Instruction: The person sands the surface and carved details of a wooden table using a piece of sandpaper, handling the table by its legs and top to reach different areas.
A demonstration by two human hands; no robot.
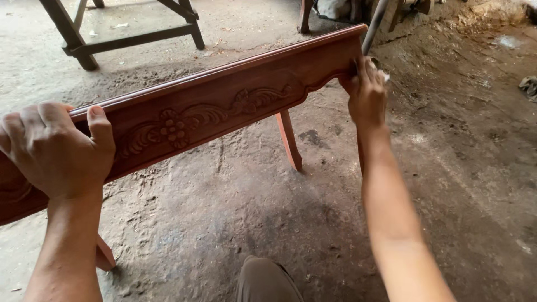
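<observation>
Dusty workshop floor (458,145). Left hand (56,148) grips the carved reddish wooden rail (224,106); right hand (366,92) presses what may be sandpaper at its far end. Steady grip, even strokes suit this.

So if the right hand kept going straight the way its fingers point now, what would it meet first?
The right hand points up and away, fingers already on the far end of the carved wooden panel. Past that edge, the next thing looks like the grey metal pipe leaning just behind, though depth there is hard to judge.

Both hands grip a carved reddish wooden rail (212,109), left hand (56,148) near, right hand (366,95) at the far end.
</observation>
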